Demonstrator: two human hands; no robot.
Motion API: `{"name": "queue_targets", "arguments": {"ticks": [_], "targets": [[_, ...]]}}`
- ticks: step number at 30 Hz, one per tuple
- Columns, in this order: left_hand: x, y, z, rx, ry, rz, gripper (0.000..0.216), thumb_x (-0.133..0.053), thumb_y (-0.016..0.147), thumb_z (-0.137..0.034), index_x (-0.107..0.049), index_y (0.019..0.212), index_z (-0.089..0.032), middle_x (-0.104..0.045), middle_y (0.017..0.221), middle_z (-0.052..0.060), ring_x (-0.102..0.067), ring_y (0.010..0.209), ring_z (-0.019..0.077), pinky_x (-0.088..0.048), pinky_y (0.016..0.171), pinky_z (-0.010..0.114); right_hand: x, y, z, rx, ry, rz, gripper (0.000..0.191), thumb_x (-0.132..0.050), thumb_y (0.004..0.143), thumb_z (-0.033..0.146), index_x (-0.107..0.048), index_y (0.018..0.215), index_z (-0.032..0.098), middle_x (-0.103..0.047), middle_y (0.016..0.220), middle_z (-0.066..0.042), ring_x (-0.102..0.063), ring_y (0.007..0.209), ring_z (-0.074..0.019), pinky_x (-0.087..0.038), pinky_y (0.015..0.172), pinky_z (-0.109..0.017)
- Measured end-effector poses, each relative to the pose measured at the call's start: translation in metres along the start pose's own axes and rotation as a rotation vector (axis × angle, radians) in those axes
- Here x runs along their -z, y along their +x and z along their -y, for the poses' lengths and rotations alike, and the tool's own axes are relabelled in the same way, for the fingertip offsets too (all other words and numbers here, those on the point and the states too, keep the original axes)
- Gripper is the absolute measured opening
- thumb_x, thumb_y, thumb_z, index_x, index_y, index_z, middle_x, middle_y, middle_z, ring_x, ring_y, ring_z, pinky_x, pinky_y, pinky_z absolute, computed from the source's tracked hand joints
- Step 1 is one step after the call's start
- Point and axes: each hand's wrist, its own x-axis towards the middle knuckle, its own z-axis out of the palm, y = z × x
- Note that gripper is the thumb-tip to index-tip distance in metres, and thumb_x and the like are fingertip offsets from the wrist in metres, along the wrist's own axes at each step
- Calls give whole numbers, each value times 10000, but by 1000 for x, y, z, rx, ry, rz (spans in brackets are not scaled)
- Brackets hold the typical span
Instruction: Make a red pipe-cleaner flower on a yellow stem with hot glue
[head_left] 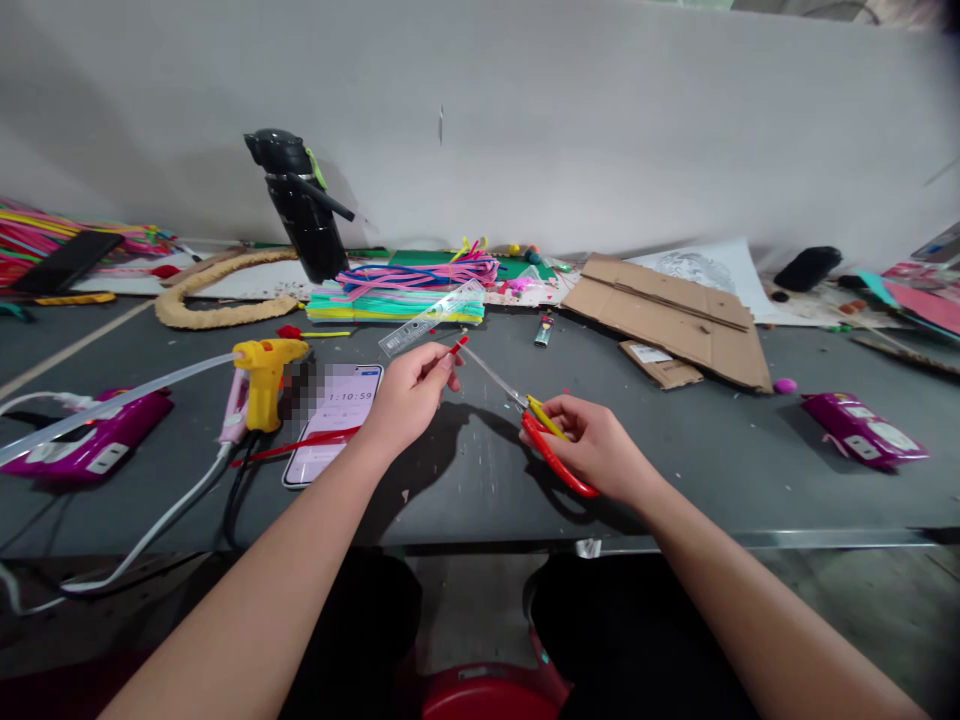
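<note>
My left hand [412, 390] is closed in a pinch on a red pipe cleaner [460, 345], whose short end sticks out past the fingertips. A longer red length [300, 446] shows behind my left wrist, lying across the phone. My right hand [589, 440] is wrapped round pliers [559, 460] with one red and one yellow handle. From their metal head a thin, pale, straight piece [487, 370] runs up to the red end at my left fingers. Whether that piece is part of the tool or a wire, I cannot tell.
Left of my hands are a yellow glue gun [264, 385], a phone [334, 420] and a purple power strip [97, 440]. Behind lie a clear ruler [431, 318], pipe cleaner bundles [420, 275] and a black bottle [304, 210]. Cardboard [660, 310] and another purple strip [866, 430] are right.
</note>
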Motion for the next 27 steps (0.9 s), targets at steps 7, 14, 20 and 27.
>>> {"name": "queue_targets", "arguments": {"ticks": [7, 14, 20, 27], "targets": [[0, 1, 1, 1, 6, 3, 257, -521, 989, -391, -658, 933, -181, -660, 766, 7, -483, 565, 116, -376, 548, 264, 0, 0, 2, 8, -20, -10, 477, -750, 785, 611, -703, 944, 164, -648, 704, -24, -550, 623, -158, -426, 556, -278], [1, 0, 2, -23, 39, -7, 261, -512, 989, -386, -655, 894, -190, -664, 762, 12, -489, 598, 131, -373, 575, 281, 1, -1, 3, -7, -47, -18, 482, -761, 767, 618, -706, 919, 164, -636, 699, -13, -532, 609, -147, -408, 558, -272], [1, 0, 3, -21, 33, -10, 252, -514, 985, -377, -653, 884, -193, -665, 761, 15, -493, 605, 133, -373, 577, 277, 1, 0, 3, -10, -42, 0, 475, -741, 786, 617, -701, 921, 163, -636, 714, -20, -524, 621, -150, -400, 565, -275], [0, 1, 4, -21, 31, -8, 260, -519, 982, -389, -658, 886, -192, -664, 763, 17, -493, 608, 132, -374, 575, 276, 1, 0, 3, -8, -50, 3, 488, -720, 795, 638, -704, 930, 170, -625, 707, -19, -518, 623, -155, -395, 570, -278]]}}
